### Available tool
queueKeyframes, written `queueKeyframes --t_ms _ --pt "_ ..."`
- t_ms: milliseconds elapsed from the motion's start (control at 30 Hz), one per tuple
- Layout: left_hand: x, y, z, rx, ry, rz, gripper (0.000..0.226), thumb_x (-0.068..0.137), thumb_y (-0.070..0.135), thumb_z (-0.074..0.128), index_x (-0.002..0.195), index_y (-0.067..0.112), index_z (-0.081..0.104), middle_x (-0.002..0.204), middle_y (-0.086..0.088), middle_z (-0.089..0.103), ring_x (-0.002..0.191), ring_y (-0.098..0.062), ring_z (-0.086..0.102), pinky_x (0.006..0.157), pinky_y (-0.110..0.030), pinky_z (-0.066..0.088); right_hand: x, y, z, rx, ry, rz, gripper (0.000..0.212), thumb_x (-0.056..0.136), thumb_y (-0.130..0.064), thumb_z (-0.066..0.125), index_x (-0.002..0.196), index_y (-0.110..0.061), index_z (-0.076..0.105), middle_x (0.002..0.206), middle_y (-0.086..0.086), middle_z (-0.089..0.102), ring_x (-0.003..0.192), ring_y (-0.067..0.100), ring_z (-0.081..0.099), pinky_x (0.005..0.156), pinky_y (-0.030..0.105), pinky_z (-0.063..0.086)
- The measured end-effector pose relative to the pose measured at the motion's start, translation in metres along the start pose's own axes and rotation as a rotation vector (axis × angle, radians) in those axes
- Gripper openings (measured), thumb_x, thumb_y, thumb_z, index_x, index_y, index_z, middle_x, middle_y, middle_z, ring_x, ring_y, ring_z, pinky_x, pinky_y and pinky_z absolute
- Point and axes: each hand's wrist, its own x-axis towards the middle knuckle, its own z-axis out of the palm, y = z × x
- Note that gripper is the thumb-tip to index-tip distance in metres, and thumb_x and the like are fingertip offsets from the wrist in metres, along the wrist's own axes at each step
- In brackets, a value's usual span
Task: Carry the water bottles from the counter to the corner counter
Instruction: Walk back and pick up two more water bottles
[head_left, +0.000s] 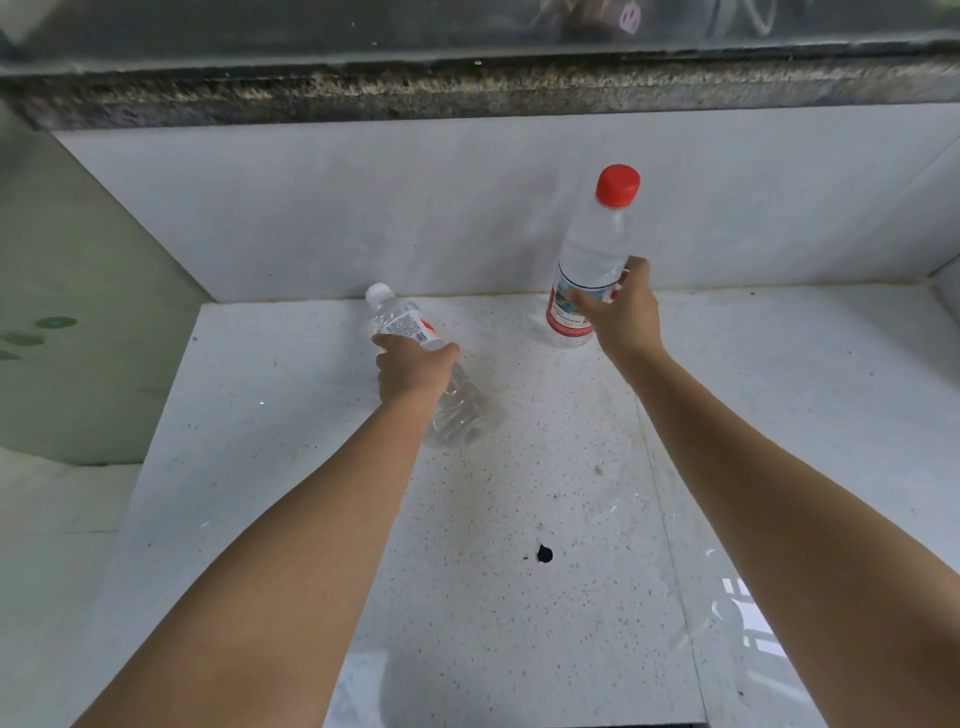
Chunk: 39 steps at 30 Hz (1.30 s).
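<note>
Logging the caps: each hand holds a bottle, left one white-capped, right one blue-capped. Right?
Not quite. The head view shows the right hand holding a red-capped bottle, not blue. The left hand does hold the white-capped bottle.

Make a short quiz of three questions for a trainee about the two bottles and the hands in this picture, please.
1. True or false: the clear plastic bottle with the red cap lies flat on the white speckled counter.
2. Which hand holds the clear plastic bottle with the white cap? A) left hand B) right hand C) neither
3. Fill in: the white-capped bottle leans with its cap toward the ____ wall.

Key:
1. False; it is about upright, in the right hand's grip.
2. A
3. back
</note>
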Motion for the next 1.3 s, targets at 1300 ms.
queueKeyframes --t_ms 1300 --pt "-0.109 -0.242 -0.234 -0.384 0.656 -0.141 0.067 0.07 0.022 0.069 0.128 0.022 0.034 0.105 -0.001 0.057 0.084 -0.025 0.056 0.072 -0.032 0.043 -0.222 -0.078 0.182 0.049 -0.622 -0.434 0.048 0.074 -0.034 0.069 0.108 -0.014 0.042 0.095 -0.007 0.051 0.077 0.002 0.051 0.054 0.007 0.036"
